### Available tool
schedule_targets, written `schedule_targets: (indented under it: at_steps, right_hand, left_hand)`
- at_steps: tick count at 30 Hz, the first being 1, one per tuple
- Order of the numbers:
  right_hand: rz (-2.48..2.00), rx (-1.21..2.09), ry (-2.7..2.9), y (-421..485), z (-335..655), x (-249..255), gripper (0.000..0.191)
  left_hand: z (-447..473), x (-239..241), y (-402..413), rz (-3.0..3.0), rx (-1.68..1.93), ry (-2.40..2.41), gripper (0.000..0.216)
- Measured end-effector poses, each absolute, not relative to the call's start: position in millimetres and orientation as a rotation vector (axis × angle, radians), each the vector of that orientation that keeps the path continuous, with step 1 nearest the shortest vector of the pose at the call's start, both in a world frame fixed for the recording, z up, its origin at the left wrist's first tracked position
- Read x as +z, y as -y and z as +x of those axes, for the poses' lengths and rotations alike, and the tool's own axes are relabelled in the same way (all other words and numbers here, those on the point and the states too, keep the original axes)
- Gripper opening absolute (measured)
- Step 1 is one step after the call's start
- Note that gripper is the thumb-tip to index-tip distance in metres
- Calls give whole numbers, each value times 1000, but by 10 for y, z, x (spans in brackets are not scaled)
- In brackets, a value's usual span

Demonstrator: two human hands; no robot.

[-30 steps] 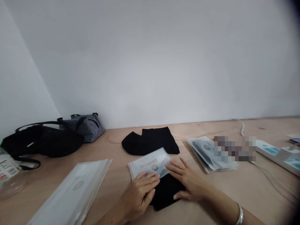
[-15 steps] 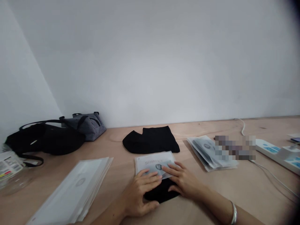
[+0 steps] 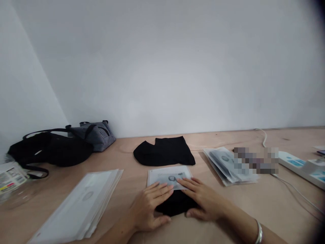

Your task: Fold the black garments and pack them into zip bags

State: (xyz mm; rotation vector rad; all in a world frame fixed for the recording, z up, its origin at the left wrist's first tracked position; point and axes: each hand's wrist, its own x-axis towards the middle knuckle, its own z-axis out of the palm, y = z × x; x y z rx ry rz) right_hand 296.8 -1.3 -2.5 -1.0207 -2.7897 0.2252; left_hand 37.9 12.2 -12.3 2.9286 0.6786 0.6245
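A frosted plastic bag (image 3: 162, 172) with a round dark logo lies flat in front of me, and its near part is over a folded black cloth (image 3: 175, 202). My left hand (image 3: 152, 206) rests with fingers stretched out on the bag's left side, thumb on the table by the cloth. Across from it, my right hand (image 3: 203, 196) lies flat, its fingertips on the bag's right side and its thumb by the cloth's near right edge. Part of both bag and cloth is hidden under the hands. Another black cloth piece (image 3: 165, 152) with a notched outline lies just beyond the bag.
A stack of frosted bags (image 3: 78, 203) lies at left, and a pile of filled bags (image 3: 228, 166) at right. Behind the left stack are a black bag (image 3: 63, 149), a striped bag (image 3: 103, 137) and a clear plastic package (image 3: 12, 183). A white power strip (image 3: 302, 166) with cables is far right.
Both hands have spread slightly on the bag, the right one shifting a little outward. The printed bag now lies flatter, and more of the black cloth's near edge shows.
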Motion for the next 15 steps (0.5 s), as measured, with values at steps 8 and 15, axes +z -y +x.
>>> schedule_targets:
  at_steps: [8, 15]
  right_hand:
    - [-1081, -12, 2659, -59, 2866, -221, 28]
    - [-974, 16, 2738, -109, 2934, -239, 34]
  left_hand:
    - [449, -217, -142, 3068, 908, -690, 36]
    - [539, -233, -32, 2887, 1176, -1113, 18]
